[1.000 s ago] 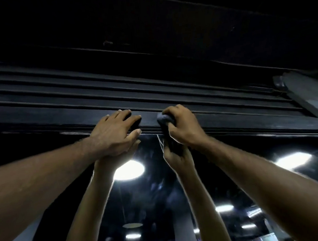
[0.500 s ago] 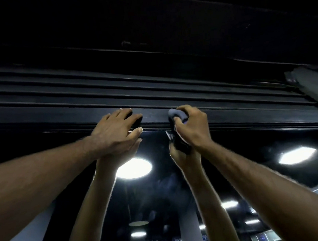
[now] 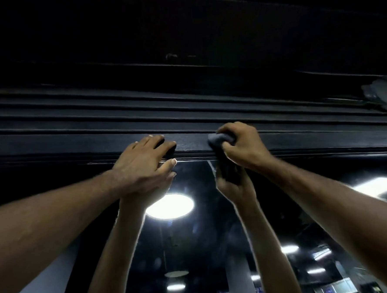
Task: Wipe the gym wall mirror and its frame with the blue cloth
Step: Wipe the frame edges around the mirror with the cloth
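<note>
Right hand [image 3: 244, 145] now sits further right along the black ribbed mirror frame [image 3: 74, 142] than a second ago, and the gap to the left hand [image 3: 141, 163] is wider. Left hand unmoved, centre of picture.

Reads as a rightward wiping stroke on the frame's lowest band. The stretch between the hands is likely done; the run toward the right edge is not yet.

Right grip: fingers and thumb curl tight round the bunched blue cloth [image 3: 220, 139]. A grey-blue lump presses on the band, and a dark tail hangs over the top edge of the dark wall mirror [image 3: 205, 247].

Left grip: spread, fingers fairly straight, flat on the frame, thumb along its lower edge, holding nothing.
</note>
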The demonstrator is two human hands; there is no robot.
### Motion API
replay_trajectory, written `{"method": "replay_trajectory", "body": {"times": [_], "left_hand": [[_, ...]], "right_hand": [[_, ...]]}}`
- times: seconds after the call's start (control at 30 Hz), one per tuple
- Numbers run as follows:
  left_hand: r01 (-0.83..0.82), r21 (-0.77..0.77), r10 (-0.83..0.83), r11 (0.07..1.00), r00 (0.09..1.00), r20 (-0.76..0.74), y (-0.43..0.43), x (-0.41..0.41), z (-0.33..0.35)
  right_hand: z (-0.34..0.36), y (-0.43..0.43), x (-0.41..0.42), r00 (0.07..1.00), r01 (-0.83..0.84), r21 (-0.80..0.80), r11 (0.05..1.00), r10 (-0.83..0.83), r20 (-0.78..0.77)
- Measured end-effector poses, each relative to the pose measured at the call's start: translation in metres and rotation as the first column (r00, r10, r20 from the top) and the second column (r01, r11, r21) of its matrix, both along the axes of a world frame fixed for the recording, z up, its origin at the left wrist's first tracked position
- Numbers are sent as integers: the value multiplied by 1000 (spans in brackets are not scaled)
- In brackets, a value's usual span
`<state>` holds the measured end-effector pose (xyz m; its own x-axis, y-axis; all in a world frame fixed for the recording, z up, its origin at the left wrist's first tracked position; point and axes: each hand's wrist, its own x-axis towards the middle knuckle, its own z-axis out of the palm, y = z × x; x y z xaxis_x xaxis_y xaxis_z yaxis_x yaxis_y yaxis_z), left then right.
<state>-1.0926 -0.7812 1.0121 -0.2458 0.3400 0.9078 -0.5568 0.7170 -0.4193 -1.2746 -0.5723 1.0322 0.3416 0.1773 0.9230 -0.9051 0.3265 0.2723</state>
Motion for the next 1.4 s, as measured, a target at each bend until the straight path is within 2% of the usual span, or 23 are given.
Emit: {"method": "replay_trajectory", "body": {"times": [0.03,0.1,0.13,0.2,0.27,0.37,0.43,0.5,0.57,0.6,0.67,0.7,0.8,0.87,0.93,0.97,1.0,1.07,1.13,1.2,1.27,1.4], "left_hand": [[2,5,-2,1000,1000,4,-2,3,-1],[-2,7,2,1000,1000,7,-7,8,-2],[-6,4,6,1000,1000,8,-9,10,-3],[-10,-4,10,1000,1000,10,-11,11,-3],[-8,0,8,1000,1000,6,-11,12,-2],[-7,8,7,1000,1000,-10,-14,15,-2],[-14,6,14,1000,1000,-13,-16,16,-3],[-19,7,19,1000,1000,-8,-21,21,-3],[-28,13,28,1000,999,-14,-27,28,0],[-34,16,35,999,999,-20,-30,32,1],[-48,16,48,999,998,-27,-35,38,4],[-49,14,50,999,998,-34,-38,41,5],[-32,28,33,999,998,-52,-48,50,3],[-40,16,41,999,998,-45,-57,57,3],[-37,9,37,999,999,-26,-65,63,0],[-30,10,30,1000,999,-23,-67,65,-2],[-24,7,24,1000,1000,-20,-71,68,-3],[-20,8,20,1000,1000,-19,-79,74,-5],[-30,4,30,1000,999,-14,-86,80,-6],[-37,-6,37,999,999,-4,-93,84,-5],[-39,-7,39,999,999,2,-99,89,-3],[-38,-3,38,999,999,4,-107,100,-2]], "right_hand": [[-4,1,-10,998,-26,-132,991,34,59],[-11,-3,-23,959,-27,-402,915,136,248],[-15,-9,-25,926,-30,-475,880,203,319],[-20,-27,-19,893,-58,-518,854,276,355],[-23,-43,-3,922,-83,-450,889,240,304],[-28,-59,21,979,-160,-242,957,186,87],[-27,-54,30,982,-185,-202,962,191,9],[-20,-45,33,970,-207,-342,917,239,53],[-9,-38,34,915,-218,-482,849,349,202],[-3,-37,35,889,-182,-494,850,357,287],[8,-41,41,891,-88,-402,911,253,378],[12,-45,48,913,-69,-336,939,195,358],[13,-62,68,985,-71,-112,991,88,149],[9,-73,77,998,-62,46,997,61,5],[2,-79,77,996,-60,136,989,69,-62],[-1,-79,73,995,-73,88,993,79,-64],[-4,-80,68,994,-108,-30,994,107,-38],[-11,-84,59,976,-130,-345,930,181,119],[-18,-97,59,931,-110,-476,872,258,258],[-22,-116,68,912,-118,-480,869,286,294],[-24,-136,83,935,-100,-417,903,229,272],[-27,-147,108,968,-223,-248,943,245,61]]}}
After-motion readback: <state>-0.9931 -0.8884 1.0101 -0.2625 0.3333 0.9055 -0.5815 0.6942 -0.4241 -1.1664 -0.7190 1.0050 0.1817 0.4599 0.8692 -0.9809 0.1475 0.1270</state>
